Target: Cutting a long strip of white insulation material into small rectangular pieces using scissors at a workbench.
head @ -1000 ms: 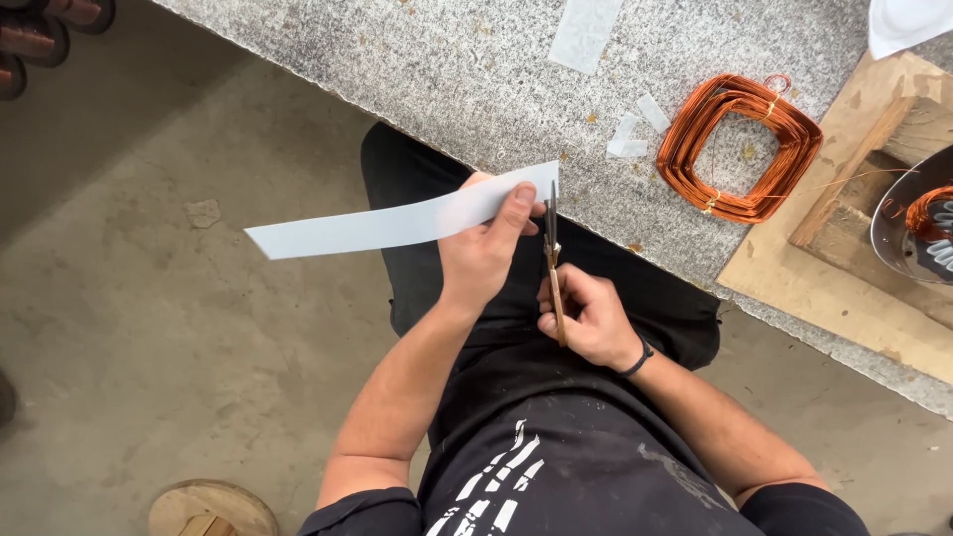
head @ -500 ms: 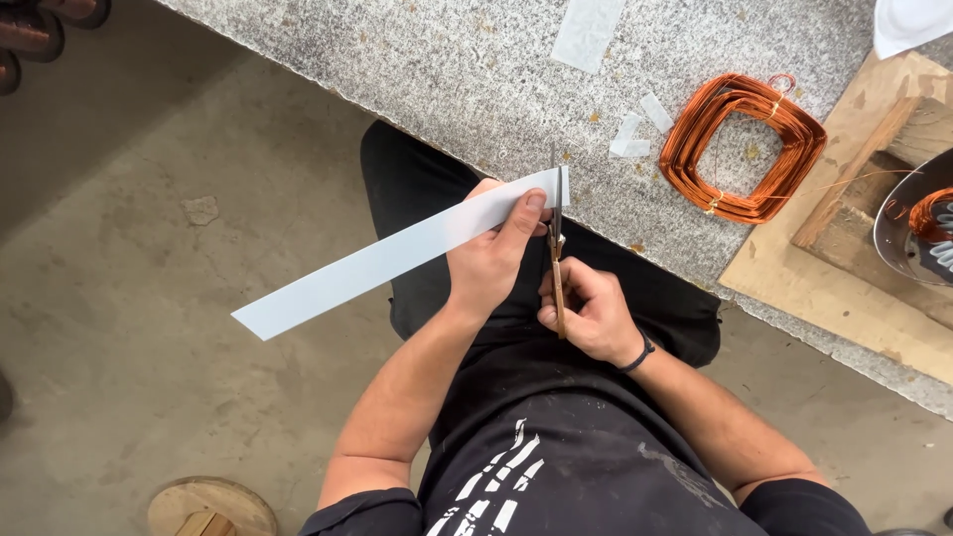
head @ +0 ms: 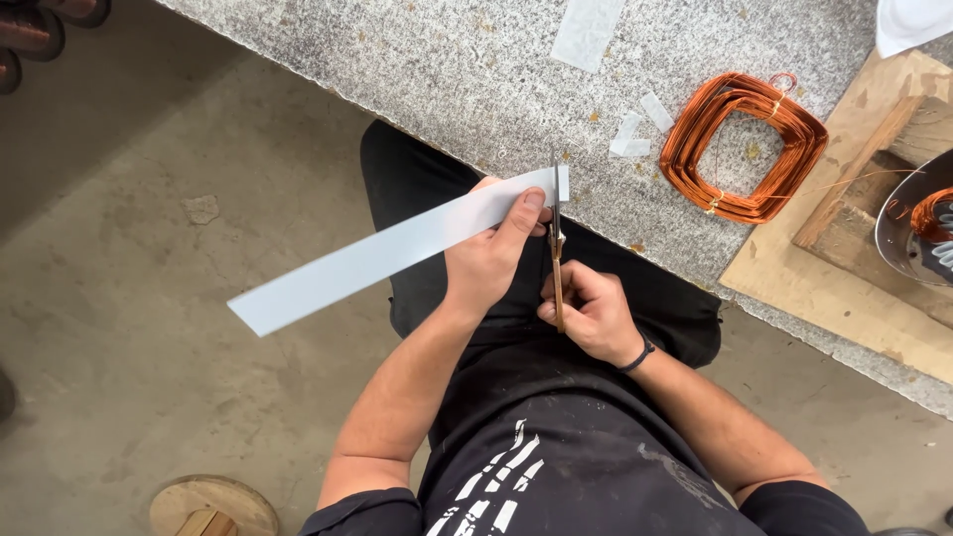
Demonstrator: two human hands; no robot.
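the left hand is clamped on a long pale paper strip, thumb on top near the strip's right end, the other fingers curled under it. the right hand sits just beside and below, closed around the handles of a pair of scissors that stand nearly upright in the view. the blades meet the strip close to its right end, so only a short tab of paper shows past them, right of the left thumb. the rest of the strip runs away from both hands, down and to the left, tilted, hanging free over the concrete floor. both hands are held over the person's lap, just in front of the edge of a speckled stone table. on the table, near the scissor tips, lie small paper scraps, and a larger pale piece lies further back. to the right a copper wire coil rests on the stone, beside a wooden board. a round wooden stool stands on the floor at the lower left.
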